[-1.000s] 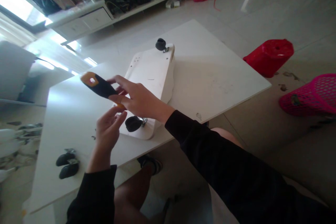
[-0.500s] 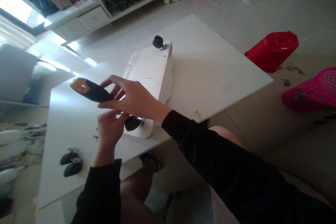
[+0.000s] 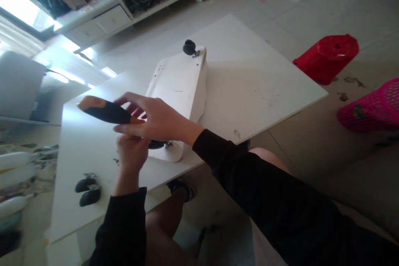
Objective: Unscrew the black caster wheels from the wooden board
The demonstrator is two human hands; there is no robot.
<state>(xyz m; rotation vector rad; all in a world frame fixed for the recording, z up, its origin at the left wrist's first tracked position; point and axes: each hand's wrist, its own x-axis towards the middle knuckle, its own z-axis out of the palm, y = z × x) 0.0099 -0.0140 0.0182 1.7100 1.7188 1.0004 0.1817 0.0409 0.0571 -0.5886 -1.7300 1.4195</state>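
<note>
The tool (image 3: 107, 111), black and orange, is above the near left corner of the white base (image 3: 177, 81), its butt pointing left. The right hand (image 3: 156, 118) grasps it between thumb and fingers. The left hand (image 3: 132, 151) is just beneath, fingertips hidden; what it grips, I cannot tell. One caster (image 3: 156, 145) stands beside it, another (image 3: 189, 47) at the base's far end. Two loose casters (image 3: 89, 197) lie left on the table (image 3: 243, 79). Beyond stands a cabinet (image 3: 114, 18).
</note>
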